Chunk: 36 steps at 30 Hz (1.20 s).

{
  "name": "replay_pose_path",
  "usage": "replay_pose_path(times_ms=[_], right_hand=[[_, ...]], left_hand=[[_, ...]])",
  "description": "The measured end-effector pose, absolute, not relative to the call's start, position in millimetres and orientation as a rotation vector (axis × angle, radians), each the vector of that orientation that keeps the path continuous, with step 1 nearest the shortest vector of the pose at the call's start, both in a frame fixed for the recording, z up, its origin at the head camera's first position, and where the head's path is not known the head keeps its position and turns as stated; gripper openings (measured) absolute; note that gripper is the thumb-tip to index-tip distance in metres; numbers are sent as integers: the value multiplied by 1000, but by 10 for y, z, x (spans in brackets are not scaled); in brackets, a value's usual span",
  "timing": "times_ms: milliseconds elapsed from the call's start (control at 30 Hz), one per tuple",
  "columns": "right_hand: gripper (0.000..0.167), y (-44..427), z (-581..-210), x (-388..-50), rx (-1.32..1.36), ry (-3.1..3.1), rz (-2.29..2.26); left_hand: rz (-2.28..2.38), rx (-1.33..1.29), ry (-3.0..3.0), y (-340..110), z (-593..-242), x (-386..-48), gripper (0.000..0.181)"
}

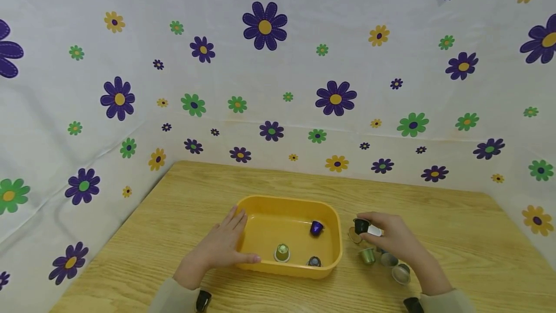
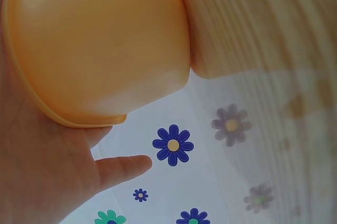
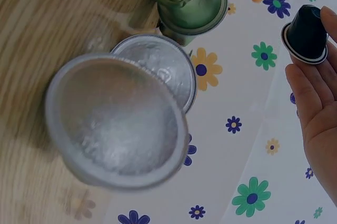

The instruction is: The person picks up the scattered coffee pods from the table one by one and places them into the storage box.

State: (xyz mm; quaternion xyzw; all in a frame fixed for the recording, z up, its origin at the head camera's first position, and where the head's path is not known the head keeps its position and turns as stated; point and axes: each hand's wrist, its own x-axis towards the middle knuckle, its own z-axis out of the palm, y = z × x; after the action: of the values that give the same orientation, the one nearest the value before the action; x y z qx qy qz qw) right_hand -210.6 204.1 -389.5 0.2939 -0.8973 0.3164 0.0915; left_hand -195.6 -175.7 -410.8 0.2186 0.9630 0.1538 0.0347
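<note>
My left hand rests on the left end of a yellow plastic tub, with straight fingers at the left rim and the thumb over the front rim. Inside the tub are a purple coffee capsule, a light green capsule and a grey one. Just right of the tub, my right hand pinches a dark coffee capsule between thumb and fingers, above the table. Below that hand lie several loose capsules, among them a green capsule and one with its silvery lid facing the right wrist camera.
The wooden table carries the tub and capsules. A tan-lidded capsule lies beside the tub's right wall, partly behind the held one. Behind the table hangs a white cloth with printed flowers.
</note>
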Motion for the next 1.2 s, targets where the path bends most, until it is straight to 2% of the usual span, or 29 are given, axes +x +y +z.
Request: replay_pose_path(times_ms=[1200], right_hand=[[36, 1510, -3904, -2175, 1095, -2698, 946]], left_hand=[[479, 668, 2956, -1758, -4112, -1952, 102]])
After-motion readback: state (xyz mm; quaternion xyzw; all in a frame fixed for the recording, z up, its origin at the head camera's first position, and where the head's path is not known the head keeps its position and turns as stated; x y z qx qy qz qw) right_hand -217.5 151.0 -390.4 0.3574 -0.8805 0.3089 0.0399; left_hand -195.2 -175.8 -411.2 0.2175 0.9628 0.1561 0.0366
